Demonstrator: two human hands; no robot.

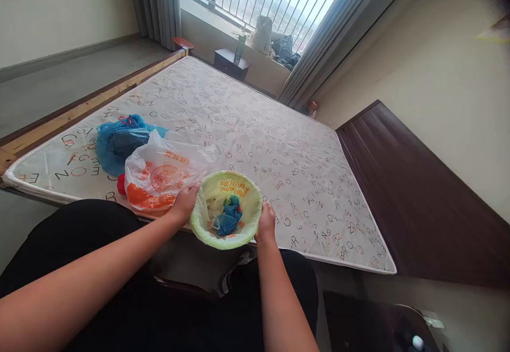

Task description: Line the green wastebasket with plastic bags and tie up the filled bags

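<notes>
A light green trash bin point(198, 223) lined with a thin plastic bag is held up at the mattress's near edge. My left hand point(186, 201) grips its left side and my right hand point(266, 222) its right side, the fingers partly hidden behind it. Inside lie a crumpled blue plastic bag point(228, 221) and some pale scraps. Just left of the bin, a white plastic bag point(167, 169) with orange print rests on the mattress, something orange-red showing at its bottom. Behind it sits a blue plastic bag point(119, 142) with dark contents.
The letter-printed mattress point(255, 129) lies on a wooden bed frame point(87, 101), with a dark headboard point(422, 198) at right. A small nightstand point(231, 64) with a green bottle stands by the window. Bags point(262, 34) sit on the sill. Dark furniture point(366, 320) is at lower right.
</notes>
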